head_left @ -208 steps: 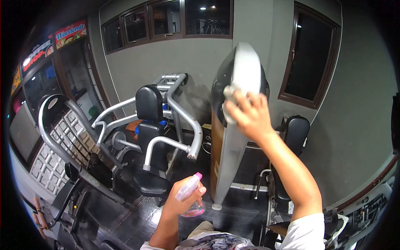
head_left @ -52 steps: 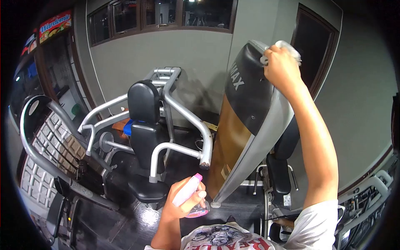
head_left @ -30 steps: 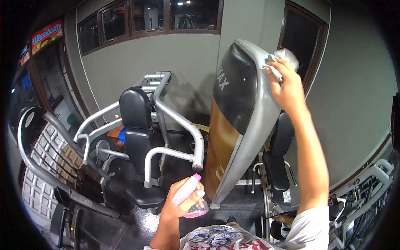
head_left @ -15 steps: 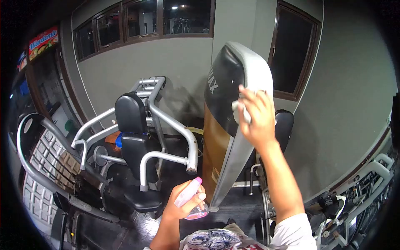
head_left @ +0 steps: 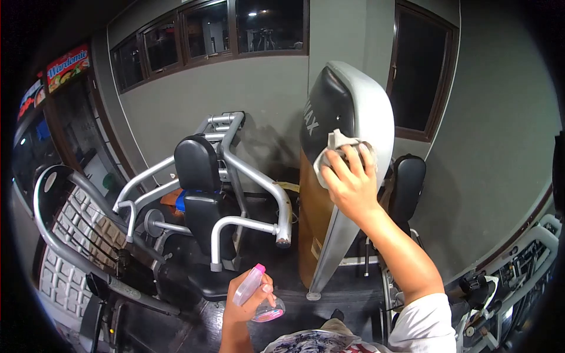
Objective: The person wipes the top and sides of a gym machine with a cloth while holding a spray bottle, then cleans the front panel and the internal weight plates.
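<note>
Low in the middle of the head view, my left hand (head_left: 252, 299) is wrapped round a clear spray bottle (head_left: 271, 310) with a pink nozzle tip. Further up, my right hand (head_left: 353, 182) presses a pale cloth (head_left: 338, 140) against the tall machine cover (head_left: 326, 97), which is black and gold with a light grey edge. The cloth is bunched under my fingers at the border of the dark panel and the grey edge. Part of it is hidden by the hand.
To the left stands a seated machine with a black backrest (head_left: 197, 163) and grey tubular arms (head_left: 259, 183). Another black pad (head_left: 407, 185) shows behind the cover. A curved grey frame (head_left: 44, 200) is at far left, and more equipment (head_left: 524, 282) at lower right.
My right hand has moved down and slightly left across the cover, and more of the cloth now shows. The left hand with the spray bottle has shifted left; the whole view has shifted slightly.
</note>
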The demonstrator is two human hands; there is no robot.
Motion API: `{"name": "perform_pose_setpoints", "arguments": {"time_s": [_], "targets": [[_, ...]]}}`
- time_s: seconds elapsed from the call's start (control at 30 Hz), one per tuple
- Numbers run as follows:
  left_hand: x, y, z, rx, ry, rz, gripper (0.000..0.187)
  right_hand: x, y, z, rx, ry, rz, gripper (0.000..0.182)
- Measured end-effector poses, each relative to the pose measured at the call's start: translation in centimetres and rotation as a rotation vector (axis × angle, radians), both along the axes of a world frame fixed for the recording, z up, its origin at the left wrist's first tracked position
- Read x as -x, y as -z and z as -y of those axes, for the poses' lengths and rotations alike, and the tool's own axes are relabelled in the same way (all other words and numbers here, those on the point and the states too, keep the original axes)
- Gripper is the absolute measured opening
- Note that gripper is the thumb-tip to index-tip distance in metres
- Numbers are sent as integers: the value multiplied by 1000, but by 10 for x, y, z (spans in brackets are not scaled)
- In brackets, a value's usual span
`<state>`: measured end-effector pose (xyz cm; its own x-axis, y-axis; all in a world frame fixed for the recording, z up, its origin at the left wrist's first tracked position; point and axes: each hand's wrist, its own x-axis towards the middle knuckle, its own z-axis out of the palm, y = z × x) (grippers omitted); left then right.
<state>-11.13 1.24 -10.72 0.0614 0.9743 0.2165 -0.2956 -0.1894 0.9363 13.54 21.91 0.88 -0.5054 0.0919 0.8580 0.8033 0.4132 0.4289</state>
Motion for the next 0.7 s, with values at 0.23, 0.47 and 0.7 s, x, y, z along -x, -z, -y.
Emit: {"name": "perform_pose_setpoints", "arguments": {"time_s": [0.23, 0.47, 0.7], "targets": [[9, 5, -15, -7, 17, 17, 16, -28, -39, 5, -62, -265, -266, 44], [-4, 13, -64, -85, 140, -11, 12, -33, -80, -21, 118, -95, -279, 45], [-29, 21, -106, -86, 226, 11, 12, -33, -125, -58, 232, -72, -293, 31]]}}
